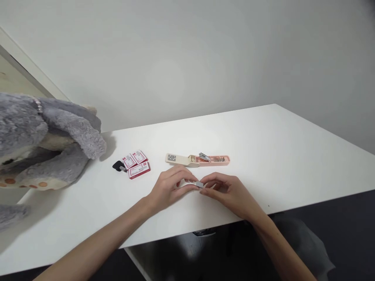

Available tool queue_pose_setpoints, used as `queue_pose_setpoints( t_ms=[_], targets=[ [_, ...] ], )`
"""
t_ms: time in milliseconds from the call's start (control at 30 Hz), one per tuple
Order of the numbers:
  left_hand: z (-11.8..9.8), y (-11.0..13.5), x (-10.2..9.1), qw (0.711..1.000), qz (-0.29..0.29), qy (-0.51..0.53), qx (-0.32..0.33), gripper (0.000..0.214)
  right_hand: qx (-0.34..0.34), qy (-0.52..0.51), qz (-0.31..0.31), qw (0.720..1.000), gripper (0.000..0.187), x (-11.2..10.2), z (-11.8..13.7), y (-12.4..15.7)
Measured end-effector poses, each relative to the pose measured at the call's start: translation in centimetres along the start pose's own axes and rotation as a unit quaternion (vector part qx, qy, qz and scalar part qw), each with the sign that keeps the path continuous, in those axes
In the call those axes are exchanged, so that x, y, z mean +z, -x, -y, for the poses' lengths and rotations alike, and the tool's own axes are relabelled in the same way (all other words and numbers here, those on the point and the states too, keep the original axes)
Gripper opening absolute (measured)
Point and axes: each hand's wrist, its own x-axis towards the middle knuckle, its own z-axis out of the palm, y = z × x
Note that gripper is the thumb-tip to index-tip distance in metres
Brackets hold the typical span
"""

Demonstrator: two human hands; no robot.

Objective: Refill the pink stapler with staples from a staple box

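Between my two hands is a short grey strip of staples (199,184), just above the white table. My left hand (171,185) pinches its left end between thumb and fingers. On the other side, the fingertips of my right hand (230,191) close on its right end. Just beyond my hands lies a cream and pink stapler (181,160), folded open lengthwise. A small metal plate shows on its cream part, and a metal piece sticks up from the pink part.
Three red and white staple boxes (139,170) lie together left of the stapler. A black-handled staple remover (118,166) touches them. A large grey plush toy (67,128) takes up the table's left end. The white table (263,156) meets a wall behind.
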Motion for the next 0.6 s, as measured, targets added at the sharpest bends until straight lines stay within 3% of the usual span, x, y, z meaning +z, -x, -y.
queue_pose_setpoints(
  t_ms=[167, 233, 333, 467, 600],
  targets=[
    [-0.1, 0.2, 0.0, 0.999, 0.022, 0.009, -0.021, 0.019, -0.002, 0.003, -0.002, 1.000, 0.025, 0.0, 0.0, 0.0],
    [0.0, 0.1, -0.3, 1.000, -0.005, -0.025, -0.017, 0.019, 0.003, -0.001, -0.010, 1.000, 0.027, 0.0, -0.2, 0.0],
    [0.5, -0.1, -0.9, 0.986, -0.096, -0.131, -0.032, 0.013, 0.008, -0.009, -0.028, 1.000, 0.029, 0.0, -0.4, -0.2],
    [1.7, -0.6, -1.9, 0.948, -0.181, -0.219, -0.146, 0.018, 0.015, -0.018, -0.043, 0.999, 0.031, 0.1, -0.8, -0.3],
    [2.3, -0.6, -2.5, 0.929, -0.132, -0.156, -0.308, 0.034, 0.012, -0.029, -0.046, 0.998, 0.033, 0.2, -1.2, -0.3]
  ],
)
